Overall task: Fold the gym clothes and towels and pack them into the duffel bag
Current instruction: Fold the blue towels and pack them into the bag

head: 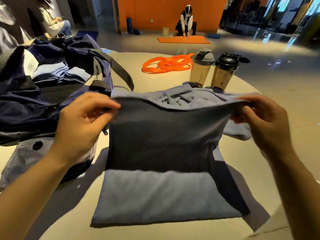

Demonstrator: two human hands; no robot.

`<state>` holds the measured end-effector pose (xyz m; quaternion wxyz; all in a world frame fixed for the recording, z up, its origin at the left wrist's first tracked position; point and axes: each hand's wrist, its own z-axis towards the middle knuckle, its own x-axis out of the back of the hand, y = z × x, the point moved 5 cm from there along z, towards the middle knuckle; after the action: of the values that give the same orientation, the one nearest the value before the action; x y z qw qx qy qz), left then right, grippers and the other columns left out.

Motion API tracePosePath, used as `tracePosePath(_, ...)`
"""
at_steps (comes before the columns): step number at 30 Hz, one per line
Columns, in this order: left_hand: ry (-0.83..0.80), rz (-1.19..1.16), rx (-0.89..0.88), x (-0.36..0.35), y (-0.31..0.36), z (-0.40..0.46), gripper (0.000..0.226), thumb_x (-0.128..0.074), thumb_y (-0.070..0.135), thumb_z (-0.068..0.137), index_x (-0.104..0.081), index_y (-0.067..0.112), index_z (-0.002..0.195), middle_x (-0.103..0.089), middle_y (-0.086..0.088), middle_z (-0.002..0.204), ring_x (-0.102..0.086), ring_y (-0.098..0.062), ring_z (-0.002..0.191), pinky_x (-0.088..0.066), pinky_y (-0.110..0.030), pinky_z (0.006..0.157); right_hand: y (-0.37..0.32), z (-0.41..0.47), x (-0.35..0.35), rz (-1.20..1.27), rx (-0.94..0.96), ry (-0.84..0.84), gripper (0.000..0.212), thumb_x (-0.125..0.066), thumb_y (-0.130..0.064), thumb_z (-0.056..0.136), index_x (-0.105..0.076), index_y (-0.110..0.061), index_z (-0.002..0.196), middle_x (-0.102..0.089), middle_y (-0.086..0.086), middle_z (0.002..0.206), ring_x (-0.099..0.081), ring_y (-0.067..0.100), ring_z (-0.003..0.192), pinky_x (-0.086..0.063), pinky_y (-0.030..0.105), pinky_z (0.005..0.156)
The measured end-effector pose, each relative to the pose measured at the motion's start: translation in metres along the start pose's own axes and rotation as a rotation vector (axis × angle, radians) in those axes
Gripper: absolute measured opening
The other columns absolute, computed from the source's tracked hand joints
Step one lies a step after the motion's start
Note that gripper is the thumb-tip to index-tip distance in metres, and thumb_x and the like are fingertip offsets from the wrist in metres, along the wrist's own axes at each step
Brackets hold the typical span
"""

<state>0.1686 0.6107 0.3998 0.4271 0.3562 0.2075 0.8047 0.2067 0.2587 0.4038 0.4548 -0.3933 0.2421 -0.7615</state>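
Note:
A blue-grey towel [161,194] lies on the round table in front of me, its near part flat and its far edge lifted. My left hand [83,123] pinches the raised edge at its left corner. My right hand [265,122] pinches the same edge at its right corner. Behind the lifted edge sits a rumpled blue towel [180,97]. The navy duffel bag [34,104] stands open at the left, with folded blue and white cloth [58,71] inside.
Two shaker bottles [201,66] [224,71] stand at the back of the beige table [256,163], with orange resistance bands [166,64] beside them. Two people sit on the floor beyond, one on an orange mat [183,39].

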Motion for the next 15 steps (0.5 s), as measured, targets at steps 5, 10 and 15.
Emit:
tracePosePath(5, -0.296, -0.212, 0.196, 0.004, -0.01, -0.086, 0.035, -0.073, 0.051, 0.069, -0.062, 0.045, 0.101, -0.068, 0.01, 0.089, -0.068, -0.007, 0.081, -0.054, -0.016, 0.077, 0.008, -0.082, 0.016, 0.099, -0.143, -0.401, 0.041, -0.06, -0.075, 0.069, -0.069, -0.045, 0.096, -0.071, -0.009, 0.092, -0.07, 0.014, 0.083, -0.057, 0.025, 0.075)
tracePosePath(10, -0.549, 0.163, 0.031, -0.006, -0.015, -0.127, 0.034, -0.044, 0.062, 0.091, -0.067, 0.041, 0.104, -0.062, 0.022, 0.1, -0.063, 0.001, 0.091, -0.048, -0.02, 0.073, 0.023, -0.125, 0.002, -0.195, -0.13, -0.549, 0.053, -0.036, -0.089, 0.069, -0.06, -0.055, 0.101, -0.065, -0.027, 0.099, -0.061, -0.002, 0.094, -0.052, 0.02, 0.082)
tracePosePath(15, -0.371, 0.133, -0.021, -0.002, -0.01, -0.108, 0.032, -0.048, 0.048, 0.094, -0.069, 0.025, 0.095, -0.061, 0.019, 0.098, -0.061, -0.003, 0.091, -0.047, -0.02, 0.075, 0.017, -0.108, 0.001, -0.141, -0.124, -0.398, 0.032, -0.041, -0.076, 0.079, -0.055, -0.055, 0.098, -0.062, -0.026, 0.1, -0.061, -0.001, 0.093, -0.049, 0.008, 0.076)
